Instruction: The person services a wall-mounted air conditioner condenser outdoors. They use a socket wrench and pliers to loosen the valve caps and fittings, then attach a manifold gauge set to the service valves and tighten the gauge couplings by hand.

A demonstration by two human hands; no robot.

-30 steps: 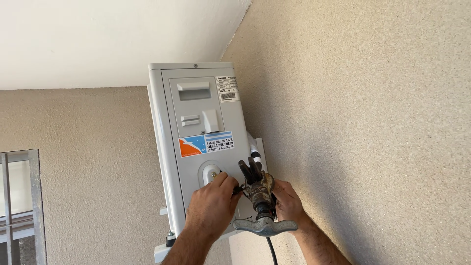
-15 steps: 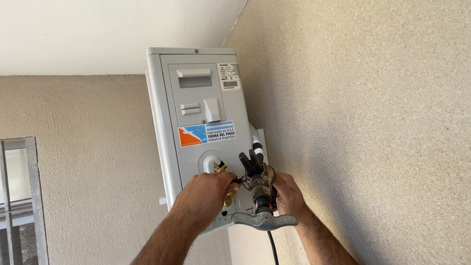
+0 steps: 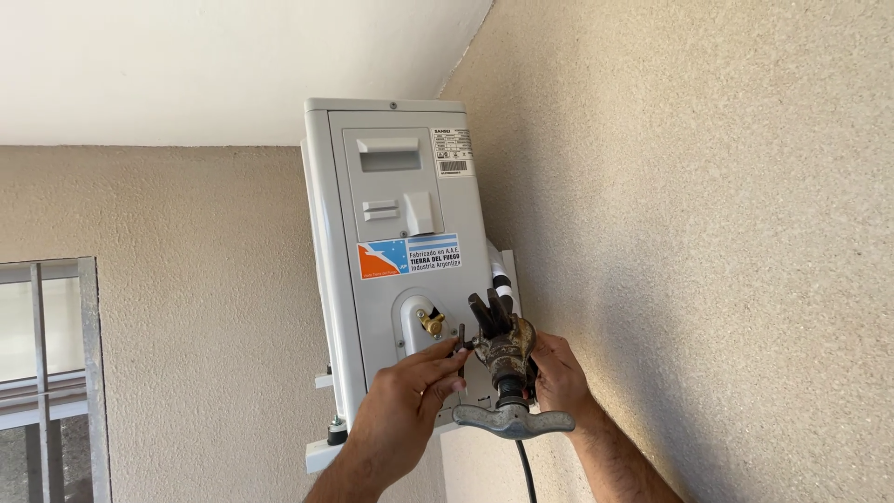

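A white outdoor air-conditioner unit (image 3: 391,242) hangs on the textured beige wall just under the ceiling. A brass valve fitting (image 3: 431,323) shows in the recess on its side panel. My right hand (image 3: 559,373) grips a worn metal flaring tool (image 3: 505,359) with a grey T-shaped handle (image 3: 513,421) at its bottom. My left hand (image 3: 400,410) pinches the tool's left side with its fingertips, just below the brass fitting. A black cable (image 3: 526,470) hangs down beneath the tool.
A side wall (image 3: 708,233) runs close on the right. White insulated pipes (image 3: 500,279) come out behind the unit. A window with a grey metal grille (image 3: 56,373) is at lower left. A white mounting bracket (image 3: 326,452) holds up the unit.
The view has shifted so the unit sits lower and further left. My left hand has come off the brass fitting, which now shows, and its fingers rest on the tool.
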